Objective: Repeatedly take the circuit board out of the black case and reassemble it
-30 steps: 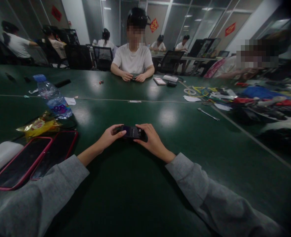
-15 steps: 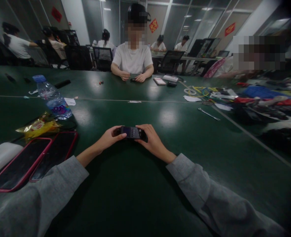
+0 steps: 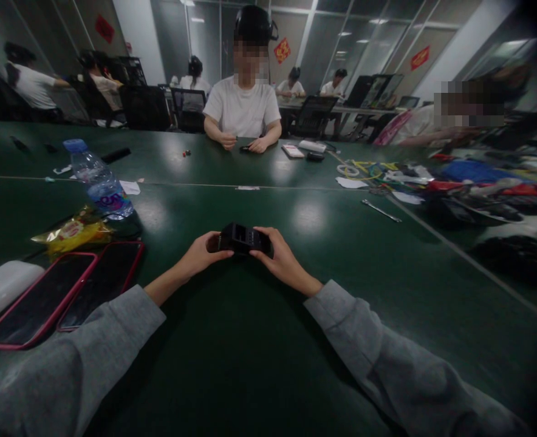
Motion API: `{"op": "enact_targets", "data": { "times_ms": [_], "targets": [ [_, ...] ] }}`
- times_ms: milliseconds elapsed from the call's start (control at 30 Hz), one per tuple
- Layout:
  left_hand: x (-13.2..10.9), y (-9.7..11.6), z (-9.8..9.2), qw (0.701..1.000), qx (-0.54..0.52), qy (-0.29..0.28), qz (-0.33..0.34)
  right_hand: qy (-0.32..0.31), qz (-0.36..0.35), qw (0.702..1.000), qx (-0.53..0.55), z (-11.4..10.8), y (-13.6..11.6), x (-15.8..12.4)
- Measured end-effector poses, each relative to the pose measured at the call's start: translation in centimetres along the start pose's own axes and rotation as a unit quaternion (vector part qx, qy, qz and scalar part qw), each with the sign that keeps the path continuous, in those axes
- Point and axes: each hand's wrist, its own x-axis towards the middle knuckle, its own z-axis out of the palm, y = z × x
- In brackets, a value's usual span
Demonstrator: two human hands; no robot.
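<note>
A small black electronic device [image 3: 240,237] with a dark screen and a row of small buttons is held between my two hands, over the table in front of me. My left hand [image 3: 201,254] is closed on its left end, the thumb along the near edge. On the right end my right hand [image 3: 275,250] grips it the same way, with the fingers behind. Both ends are partly covered by fingers, and the device's exact kind cannot be made out.
Left on the green table [image 3: 232,364] lie two red-edged phones [image 3: 41,300], a white case [image 3: 4,288], a yellow snack packet [image 3: 72,233] and a plastic bottle [image 3: 99,182]. A wrench [image 3: 381,210] and cables [image 3: 369,170] lie right. Opposite sits a person [image 3: 242,109].
The device has tilted in my hands, so its screen and buttons show at another angle and its left part stands higher. Both hands keep their hold in nearly the same place.
</note>
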Motion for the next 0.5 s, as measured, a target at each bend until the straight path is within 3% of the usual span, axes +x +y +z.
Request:
{"op": "enact_targets", "data": {
  "times_ms": [333,500],
  "targets": [
    [0.23,-0.71,-0.47,1.000,0.000,-0.007,0.006,0.031,0.021,0.999,0.023,-0.18,-0.31,-0.16],
    [0.08,-0.39,-0.48,1.000,-0.021,-0.019,0.005,0.090,0.067,0.992,0.051,-0.14,0.05,-0.17]
  ]
}}
